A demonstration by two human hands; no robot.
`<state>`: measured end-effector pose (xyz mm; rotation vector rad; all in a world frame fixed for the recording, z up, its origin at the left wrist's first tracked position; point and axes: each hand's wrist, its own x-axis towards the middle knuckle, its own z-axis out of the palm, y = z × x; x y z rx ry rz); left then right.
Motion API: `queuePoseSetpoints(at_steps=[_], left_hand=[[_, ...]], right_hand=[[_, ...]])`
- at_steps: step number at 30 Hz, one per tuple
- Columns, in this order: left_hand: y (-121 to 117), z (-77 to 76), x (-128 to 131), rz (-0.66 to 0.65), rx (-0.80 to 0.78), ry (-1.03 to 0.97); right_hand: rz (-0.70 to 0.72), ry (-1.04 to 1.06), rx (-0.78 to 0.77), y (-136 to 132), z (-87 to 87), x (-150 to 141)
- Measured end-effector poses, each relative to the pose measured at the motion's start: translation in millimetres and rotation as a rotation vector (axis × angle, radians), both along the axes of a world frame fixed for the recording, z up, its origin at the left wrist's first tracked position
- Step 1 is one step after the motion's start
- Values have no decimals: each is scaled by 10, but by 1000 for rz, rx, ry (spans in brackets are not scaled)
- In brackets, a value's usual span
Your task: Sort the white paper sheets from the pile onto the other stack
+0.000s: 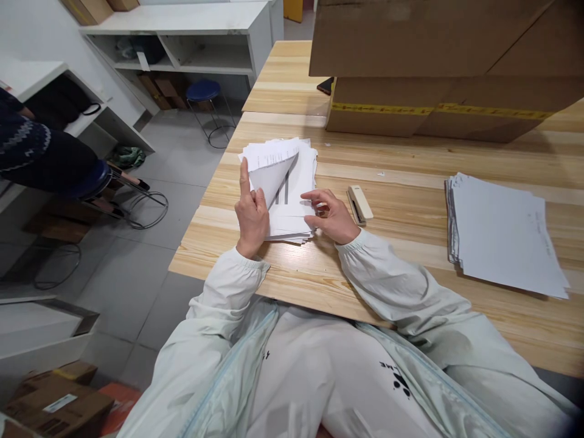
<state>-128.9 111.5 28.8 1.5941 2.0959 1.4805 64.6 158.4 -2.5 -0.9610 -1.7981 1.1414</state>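
Observation:
A stack of printed paper sheets (292, 226) lies near the left edge of the wooden table. Its top sheet (271, 176) is turned back across the left side, uncovering a page with dark bars beneath. My left hand (252, 219) is at the left edge with that sheet, index finger stretched out and the other fingers curled. Against the right edge of the stack rests my right hand (335, 216), thumb and fingers apart. Just beyond it, a cream stapler (360, 205) lies on the table.
Another paper stack (504, 231) lies at the table's right. Large cardboard boxes (438, 103) stand at the back, with a dark phone (325, 86) beside them. Past the table's left edge are a blue stool (203, 90), white shelves (210, 52) and a seated person (41, 146).

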Motion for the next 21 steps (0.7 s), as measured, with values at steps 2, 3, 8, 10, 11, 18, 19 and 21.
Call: queuePoseSetpoints(at_steps=[2, 3, 8, 10, 11, 18, 19, 21], left_hand=[[-4, -8, -28, -15, 28, -33], [-7, -14, -43, -28, 35, -54], [6, -64, -125, -122, 89, -149], [21, -89, -150, -143, 112, -160], [25, -101, -156, -151, 111, -165], [-89, -125, -32, -371, -68, -38], [-111, -134, -8, -417, -73, 28], [-135, -174, 25, -470, -46, 161]], right_hand=[[14, 10, -24, -1, -2, 1], [13, 16, -33, -3, -1, -5], [-55, 72, -55, -18, -1, -48], [-59, 83, -43, -22, -5, -58], [-57, 88, -38, -22, -7, -63], [-157, 63, 86, 21, 10, -187], [-169, 56, 115, 25, 20, -207], [-190, 28, 174, 20, 44, -234]])
